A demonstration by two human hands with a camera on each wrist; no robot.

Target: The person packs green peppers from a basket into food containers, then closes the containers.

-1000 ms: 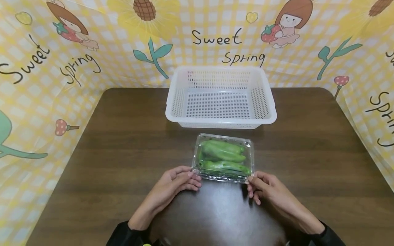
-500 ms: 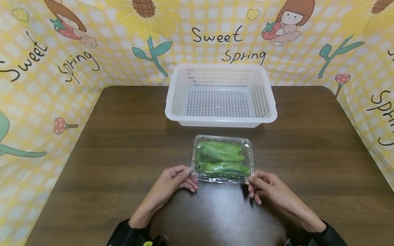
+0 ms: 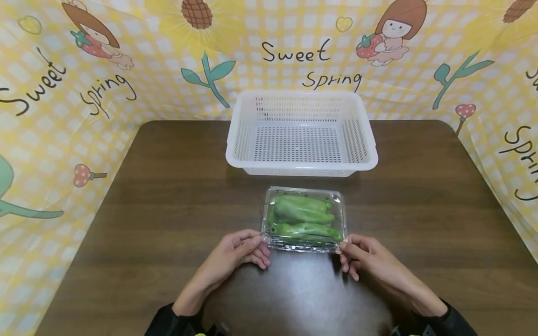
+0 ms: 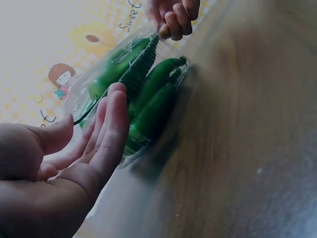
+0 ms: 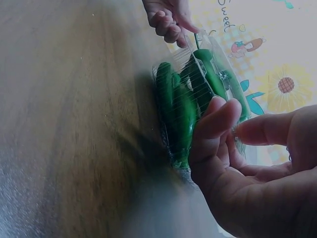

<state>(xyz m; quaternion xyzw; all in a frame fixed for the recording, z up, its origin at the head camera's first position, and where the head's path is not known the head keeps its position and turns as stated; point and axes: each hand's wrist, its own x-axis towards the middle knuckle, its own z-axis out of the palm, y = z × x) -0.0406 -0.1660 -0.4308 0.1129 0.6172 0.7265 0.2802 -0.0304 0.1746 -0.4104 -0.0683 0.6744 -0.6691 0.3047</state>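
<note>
A clear plastic clamshell box [image 3: 266, 212] with several green peppers [image 3: 300, 209] inside sits on the table, its lid down over them. At its near left corner, my left hand [image 3: 235, 254] pinches the rim between thumb and fingers. My right hand [image 3: 370, 256] pinches the near right corner in the same way, its other fingers curled below the edge. From the left wrist, the green peppers [image 4: 153, 106] show through the box's near side wall. The right wrist view shows the thumb and forefinger of my right hand [image 5: 247, 163] at the lid's rim.
Behind the box stands a white perforated plastic basket [image 3: 300, 165] with nothing in it, near the back edge of the brown wooden table [image 3: 168, 200]. A yellow checked cloth [image 3: 159, 84] with printed flowers and lettering hangs around the back and sides.
The far edge of the box shows slightly lower in the head view, and the left fingers have shifted a little at their corner. The right hand keeps almost the same place.
</note>
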